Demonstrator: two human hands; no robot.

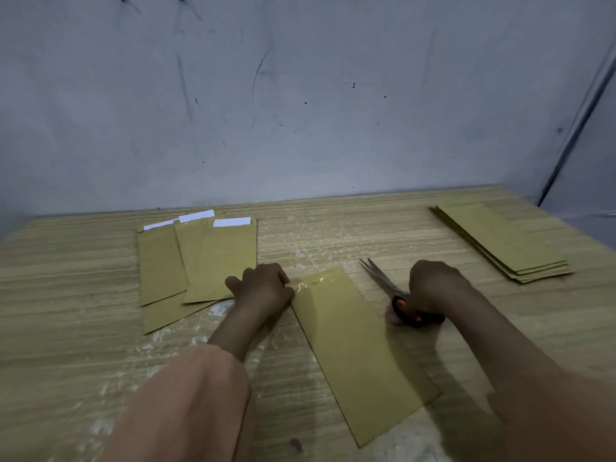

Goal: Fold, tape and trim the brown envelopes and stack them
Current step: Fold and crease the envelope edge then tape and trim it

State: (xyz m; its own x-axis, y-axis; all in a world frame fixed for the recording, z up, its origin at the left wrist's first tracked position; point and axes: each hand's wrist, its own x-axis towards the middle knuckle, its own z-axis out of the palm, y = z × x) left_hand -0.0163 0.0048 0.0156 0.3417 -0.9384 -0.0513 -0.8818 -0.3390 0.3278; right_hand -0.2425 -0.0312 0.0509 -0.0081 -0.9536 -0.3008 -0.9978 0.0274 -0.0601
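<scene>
A brown envelope (353, 348) lies slanted on the wooden table (66, 311) in front of me, with shiny clear tape (308, 284) across its far end. My left hand (261, 288) pinches the tape at that end's left corner. My right hand (433, 290) grips the black and orange handles of a pair of scissors (393, 293), whose blades point up and left, just right of the envelope. Several envelopes with white strips showing (200, 261) lie fanned out at the left. A neat stack of envelopes (503, 243) sits at the far right.
A grey scuffed wall (300, 95) rises right behind the table's far edge. The table's right edge runs close past the stack. Whitish residue marks the tabletop around the middle.
</scene>
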